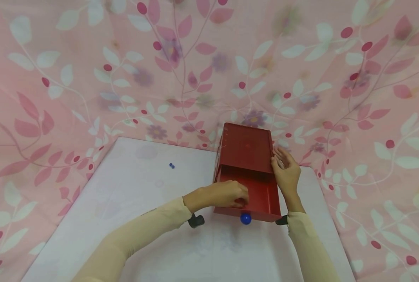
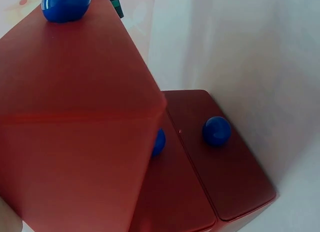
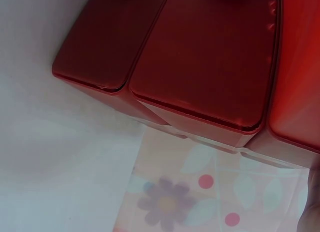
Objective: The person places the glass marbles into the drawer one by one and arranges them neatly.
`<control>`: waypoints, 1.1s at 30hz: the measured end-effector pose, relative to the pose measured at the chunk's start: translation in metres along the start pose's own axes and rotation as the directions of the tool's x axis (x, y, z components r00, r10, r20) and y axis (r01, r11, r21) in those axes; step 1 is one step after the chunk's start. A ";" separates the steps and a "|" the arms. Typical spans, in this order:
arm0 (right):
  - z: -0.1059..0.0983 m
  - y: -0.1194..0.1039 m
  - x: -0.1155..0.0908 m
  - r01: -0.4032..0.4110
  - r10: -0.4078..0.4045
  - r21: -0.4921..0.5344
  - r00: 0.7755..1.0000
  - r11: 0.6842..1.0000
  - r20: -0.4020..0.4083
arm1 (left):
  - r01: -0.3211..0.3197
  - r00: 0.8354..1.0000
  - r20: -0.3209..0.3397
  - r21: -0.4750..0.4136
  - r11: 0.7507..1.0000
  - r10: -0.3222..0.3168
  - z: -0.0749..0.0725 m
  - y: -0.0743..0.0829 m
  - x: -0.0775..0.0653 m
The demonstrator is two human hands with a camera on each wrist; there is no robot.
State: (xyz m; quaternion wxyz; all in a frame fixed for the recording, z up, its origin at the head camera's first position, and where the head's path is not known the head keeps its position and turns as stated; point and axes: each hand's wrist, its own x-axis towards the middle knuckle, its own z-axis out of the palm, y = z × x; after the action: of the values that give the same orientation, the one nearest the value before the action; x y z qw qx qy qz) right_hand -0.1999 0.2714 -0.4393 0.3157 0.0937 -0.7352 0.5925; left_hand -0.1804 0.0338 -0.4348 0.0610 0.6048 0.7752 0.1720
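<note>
A red drawer cabinet (image 1: pixel 246 145) stands at the back of the table, its top drawer (image 1: pixel 263 194) pulled out toward me. On the drawer's front is a round blue knob (image 1: pixel 245 219). My left hand (image 1: pixel 228 194) reaches over the drawer's left wall, fingers bent down inside near the front; their tips are hidden, so I cannot tell whether they hold anything. My right hand (image 1: pixel 287 170) rests against the cabinet's right side, fingers extended. The left wrist view shows two lower drawers with blue knobs (image 2: pixel 216 131), both pushed in.
Two small blue balls (image 1: pixel 171 166) lie close together on the white table (image 1: pixel 142 188), left of the cabinet. A pink floral cloth (image 1: pixel 181 78) hangs behind and on both sides. Dark wrist camera mounts (image 1: pixel 196 221) sit under both wrists.
</note>
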 end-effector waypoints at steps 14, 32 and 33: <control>0.001 -0.004 0.003 0.008 -0.008 0.001 1.000 1.000 0.001 | -0.060 0.995 -0.086 -0.047 0.997 0.055 -0.001 -0.004 -0.003; -0.001 -0.004 -0.001 0.001 -0.001 -0.006 1.000 1.000 0.009 | -0.241 0.887 -0.389 0.072 0.968 0.250 0.000 -0.009 -0.013; -0.001 -0.004 -0.001 -0.001 0.001 -0.007 1.000 1.000 0.010 | -0.242 0.882 -0.399 0.074 0.967 0.251 0.000 -0.010 -0.013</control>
State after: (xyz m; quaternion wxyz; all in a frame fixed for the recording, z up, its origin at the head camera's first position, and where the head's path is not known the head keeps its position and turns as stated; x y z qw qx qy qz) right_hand -0.1967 0.2709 -0.4364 0.3122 0.0950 -0.7389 0.5896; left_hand -0.1861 0.0190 -0.4394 -0.1300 0.6503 0.6894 0.2914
